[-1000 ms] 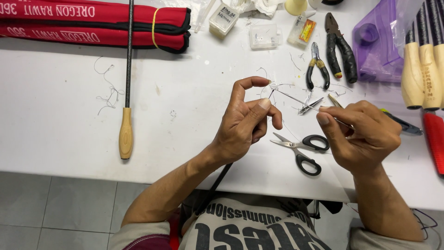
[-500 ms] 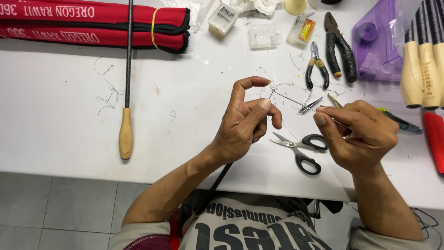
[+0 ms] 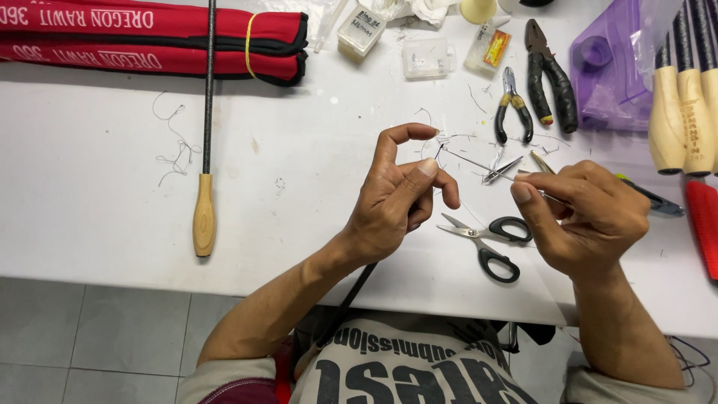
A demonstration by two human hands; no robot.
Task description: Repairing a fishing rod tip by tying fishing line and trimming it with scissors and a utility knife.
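Note:
My left hand [image 3: 396, 198] pinches the tip of a thin dark rod [image 3: 351, 303] that runs down under my wrist toward my lap; a small wire guide [image 3: 443, 141] sits by its fingertips. My right hand [image 3: 587, 217] pinches a thin thread or wire [image 3: 479, 162] stretched tight toward the left hand. Both hands hover above the white table [image 3: 299, 209]. Black-handled scissors [image 3: 490, 238] lie on the table between and just below the hands. Small metal tweezers [image 3: 499, 169] lie beyond the thread.
A rod with a wooden handle [image 3: 203, 217] lies at left beside loose thread scraps [image 3: 173, 146]. Red cases [image 3: 149, 37] line the back edge. Two pliers [image 3: 535, 82], small plastic boxes [image 3: 426, 58], a purple tray [image 3: 609, 71] and pale wooden handles [image 3: 684, 112] sit at right.
Almost nothing differs. My right hand has shifted slightly, keeping the thread taut; the left hand holds its place.

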